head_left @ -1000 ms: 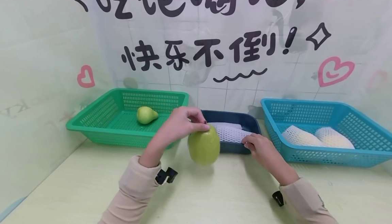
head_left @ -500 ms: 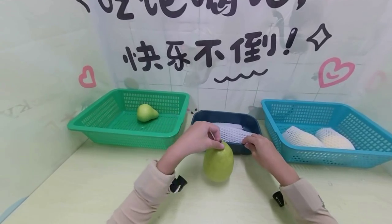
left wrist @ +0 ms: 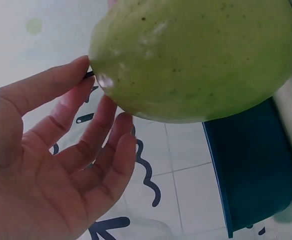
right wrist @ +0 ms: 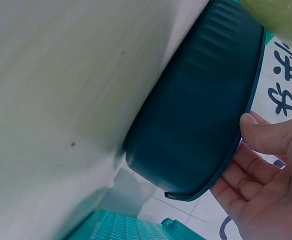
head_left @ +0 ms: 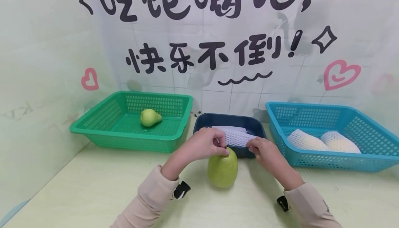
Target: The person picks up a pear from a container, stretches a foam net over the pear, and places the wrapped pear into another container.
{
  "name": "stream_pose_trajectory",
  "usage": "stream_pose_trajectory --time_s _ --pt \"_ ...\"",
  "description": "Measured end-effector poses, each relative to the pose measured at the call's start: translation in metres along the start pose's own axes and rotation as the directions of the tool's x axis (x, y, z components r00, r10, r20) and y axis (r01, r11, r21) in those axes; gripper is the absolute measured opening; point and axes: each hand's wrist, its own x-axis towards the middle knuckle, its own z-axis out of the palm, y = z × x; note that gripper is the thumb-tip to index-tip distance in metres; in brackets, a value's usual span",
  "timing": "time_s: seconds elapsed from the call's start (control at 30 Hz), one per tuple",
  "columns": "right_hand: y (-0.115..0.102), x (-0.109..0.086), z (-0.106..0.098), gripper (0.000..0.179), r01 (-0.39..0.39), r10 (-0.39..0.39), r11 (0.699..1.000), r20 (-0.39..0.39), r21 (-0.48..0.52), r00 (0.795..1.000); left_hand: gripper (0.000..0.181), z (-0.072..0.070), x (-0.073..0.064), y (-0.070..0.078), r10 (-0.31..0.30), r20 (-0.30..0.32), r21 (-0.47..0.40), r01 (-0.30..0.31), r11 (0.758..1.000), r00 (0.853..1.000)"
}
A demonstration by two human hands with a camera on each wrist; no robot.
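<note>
My left hand [head_left: 205, 144] pinches the short stem of a green pear [head_left: 222, 169] between thumb and index finger. In the left wrist view the pear [left wrist: 201, 60] is large and speckled, and the other fingers are loosely bent beneath it. Whether its base touches the table cannot be told. Behind it stands a dark blue tray [head_left: 231, 118] holding white foam net sleeves [head_left: 235, 137]. At the tray's front right, my right hand [head_left: 265, 152] pinches the end of a sleeve. In the right wrist view, the thumb of the right hand [right wrist: 273, 170] lies by the tray rim; the sleeve is hidden there.
A green basket [head_left: 124, 138] at the left holds one pear [head_left: 150, 118]. At the right, a blue basket [head_left: 336, 160] contains two net-wrapped fruits, one a white-netted piece [head_left: 307, 139]. A printed sheet [head_left: 199, 79] hangs behind the pale table [head_left: 103, 186].
My left hand has brought the pear to the right and lower, in front of the tray, then has nearly stopped. The right hand has stayed at the sleeve.
</note>
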Motion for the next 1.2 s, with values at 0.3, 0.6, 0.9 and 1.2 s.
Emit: stream_pose_trajectory --time_s 0.3,0.6,0.9,1.2 --pt "0.000 0.000 -0.001 0.011 -0.007 0.007 1.000 0.014 0.006 1.000 0.017 -0.001 -0.003 0.000 0.045 0.063 -0.042 -0.042 0.998 0.997" --pt "0.002 0.001 0.000 0.011 -0.012 0.012 1.000 0.025 0.005 1.000 0.015 0.002 -0.004 0.001 0.117 0.164 -0.065 -0.108 0.992 0.979" --pt "0.002 0.002 0.002 0.012 0.020 -0.020 1.000 0.001 -0.005 1.000 0.031 0.006 -0.003 -0.003 0.126 0.170 -0.128 -0.105 0.986 0.977" --pt "0.000 0.000 0.002 0.010 0.005 -0.005 1.000 0.006 -0.019 1.000 0.087 0.023 -0.019 -0.023 0.035 0.204 -0.214 0.010 0.977 0.978"
